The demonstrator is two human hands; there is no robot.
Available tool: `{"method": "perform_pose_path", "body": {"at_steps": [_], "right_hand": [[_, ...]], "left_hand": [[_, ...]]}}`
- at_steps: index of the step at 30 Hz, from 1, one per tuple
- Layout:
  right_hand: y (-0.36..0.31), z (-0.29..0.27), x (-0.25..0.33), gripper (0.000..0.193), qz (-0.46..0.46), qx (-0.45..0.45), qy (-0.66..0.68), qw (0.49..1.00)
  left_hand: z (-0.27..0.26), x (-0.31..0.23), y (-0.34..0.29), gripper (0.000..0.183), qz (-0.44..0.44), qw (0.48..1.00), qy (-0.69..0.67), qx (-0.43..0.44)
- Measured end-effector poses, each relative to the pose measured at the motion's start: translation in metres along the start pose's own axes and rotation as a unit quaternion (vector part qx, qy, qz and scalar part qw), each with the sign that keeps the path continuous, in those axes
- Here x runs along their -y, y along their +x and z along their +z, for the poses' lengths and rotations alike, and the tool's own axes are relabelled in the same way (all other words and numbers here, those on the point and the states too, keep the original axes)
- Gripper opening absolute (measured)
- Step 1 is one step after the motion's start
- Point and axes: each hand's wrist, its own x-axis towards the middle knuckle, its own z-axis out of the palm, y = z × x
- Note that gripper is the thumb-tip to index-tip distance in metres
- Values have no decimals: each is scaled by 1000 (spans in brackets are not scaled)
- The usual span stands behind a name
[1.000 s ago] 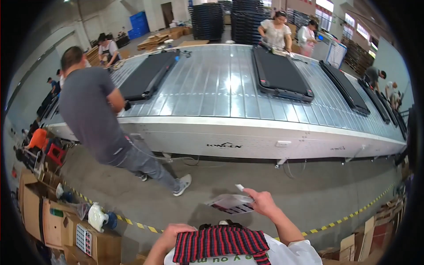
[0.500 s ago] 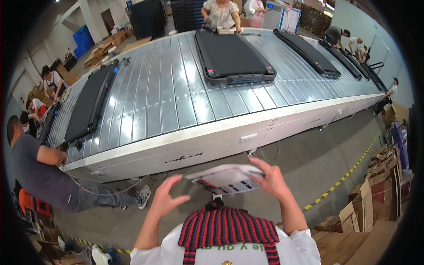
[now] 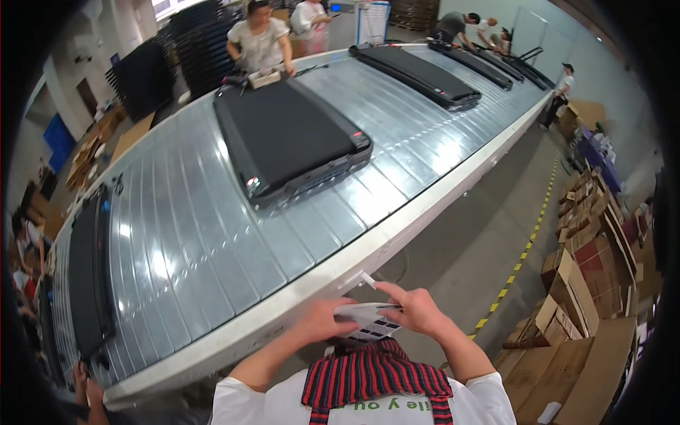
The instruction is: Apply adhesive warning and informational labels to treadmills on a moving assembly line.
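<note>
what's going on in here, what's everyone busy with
The wearer's left hand and right hand hold a white sheet with dark blocks, beside a long slatted metal line. Black flat units lie spaced along it. Across it, a person in a white top stands by one; other people lean in farther along.

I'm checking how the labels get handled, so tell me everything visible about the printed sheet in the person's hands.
The sheet is thin, pale and paper-like, with dark rectangular blocks on the face toward the wearer. It is held up in the air, tilted, just beyond the striped apron. The right hand holds its right side; the left hand meets its left edge, its grip too blurred to judge. Finer print is unreadable.
</note>
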Motion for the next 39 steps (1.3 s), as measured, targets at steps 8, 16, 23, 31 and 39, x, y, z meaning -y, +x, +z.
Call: {"method": "perform_pose_path", "body": {"at_steps": [8, 16, 23, 31, 39], "right_hand": [[59, -54, -86, 55, -19, 9, -12, 1000], [114, -153, -171, 53, -56, 36, 2, 998], [158, -247, -177, 23, -112, -214, 150, 959], [188, -385, -78, 48, -273, 63, -59, 958], [296, -369, -107, 39, -356, 30, 61, 932]], "left_hand": [[16, 9, 112, 24, 15, 996, -24, -83], [15, -18, 178, 16, -94, 971, -45, -217], [-32, -30, 214, 10, 1, 964, 94, -250], [-57, -26, 264, 27, 62, 944, 159, -281], [-57, -29, 323, 28, 5, 929, 194, -317]]}}
